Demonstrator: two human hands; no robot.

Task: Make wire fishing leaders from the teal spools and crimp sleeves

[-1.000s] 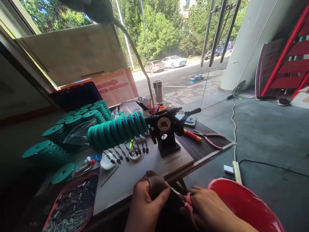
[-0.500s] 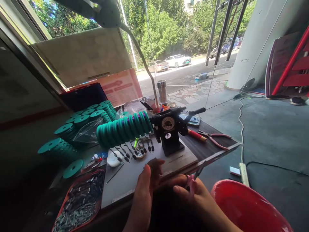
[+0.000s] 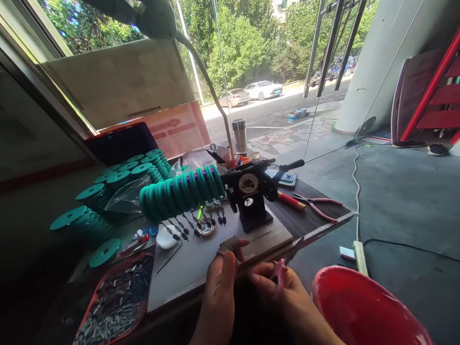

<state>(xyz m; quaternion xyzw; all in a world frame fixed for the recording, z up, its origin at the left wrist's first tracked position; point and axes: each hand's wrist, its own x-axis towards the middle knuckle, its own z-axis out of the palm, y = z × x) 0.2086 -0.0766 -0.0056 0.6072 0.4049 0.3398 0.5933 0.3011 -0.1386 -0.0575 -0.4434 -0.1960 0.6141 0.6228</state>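
My right hand is closed round a pair of scissors by their pink handles. Part of the blades is hidden or in shadow. Just left of it, at the front edge of the table, my left hand has its thumb pressed to its curled fingers; whatever is between them is too small to make out. Beyond both hands a row of green spools sits on a black winding device with a round dial. Small dark weights hang on lines under the spools.
A red tray of small metal parts lies at the left, near stacks of green discs. A white round item and a small dish rest on the board. Pliers lie at right, above a red basin.
My left hand has moved slightly right and its thumb has closed onto its fingers. My right hand has shifted a little, still holding the scissors. The view has drifted slightly.
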